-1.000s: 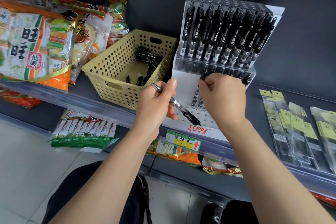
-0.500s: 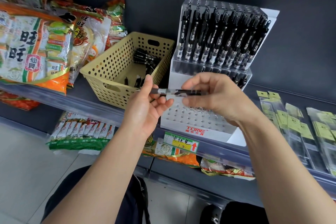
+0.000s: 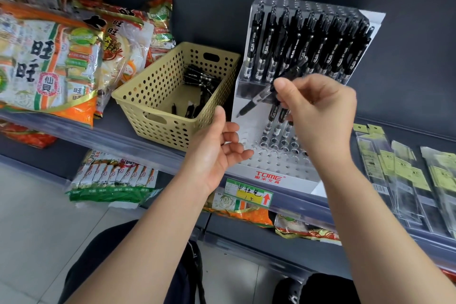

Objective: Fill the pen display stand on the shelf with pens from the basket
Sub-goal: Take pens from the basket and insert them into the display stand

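The right hand point(image 3: 318, 111) pinches a black pen point(image 3: 256, 101), slanted tip-down to the left, above the pen display stand point(image 3: 291, 181), whose empty holes point(image 3: 266, 155) lie just below, while the left hand point(image 3: 217, 148) hovers loose-fingered and empty beside the basket point(image 3: 158, 96).

The basket point(image 3: 158, 116) is pale yellow, perforated all over with round holes, and the pens point(image 3: 199, 78) inside it are black. Right of the basket, the display stand point(image 3: 293, 180) is white with a grid of holes and a red logo, and a tilted pen point(image 3: 256, 101) there is black. Left of the basket, snack bags point(image 3: 49, 64) are white, orange and green with black characters.
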Demonstrator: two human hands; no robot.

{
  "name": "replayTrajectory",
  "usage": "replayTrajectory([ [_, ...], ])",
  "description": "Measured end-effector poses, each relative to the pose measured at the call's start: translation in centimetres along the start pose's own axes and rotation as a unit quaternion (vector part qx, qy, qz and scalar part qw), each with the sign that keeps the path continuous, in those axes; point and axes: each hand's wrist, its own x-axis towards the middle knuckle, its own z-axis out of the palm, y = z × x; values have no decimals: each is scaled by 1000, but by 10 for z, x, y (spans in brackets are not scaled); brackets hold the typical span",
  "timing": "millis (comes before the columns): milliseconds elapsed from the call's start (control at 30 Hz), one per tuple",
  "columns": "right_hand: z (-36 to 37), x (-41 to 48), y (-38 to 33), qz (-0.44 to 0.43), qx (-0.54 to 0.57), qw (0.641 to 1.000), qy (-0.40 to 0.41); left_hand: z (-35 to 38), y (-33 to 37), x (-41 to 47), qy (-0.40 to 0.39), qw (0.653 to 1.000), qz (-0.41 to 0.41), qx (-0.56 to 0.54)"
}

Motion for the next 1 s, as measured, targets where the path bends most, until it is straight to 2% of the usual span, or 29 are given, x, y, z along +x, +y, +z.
replayTrajectory([
  [100,-3,1,2,-64,-136,988,21,0,-2,1,1,999,26,40],
  [200,-2,-1,5,-84,-191,978,17,0,-4,2,5,997,40,66],
  [433,6,-3,12,-105,-200,974,16,0,-4,2,32,978,99,182],
  [667,13,-3,19,-96,-224,970,-3,-11,1,5,53,909,199,362],
  [867,19,-5,28,-76,-263,961,-45,-18,1,7,65,872,214,436],
  [1000,23,-8,35,-100,-290,950,-57,-17,3,5,65,857,207,468],
])
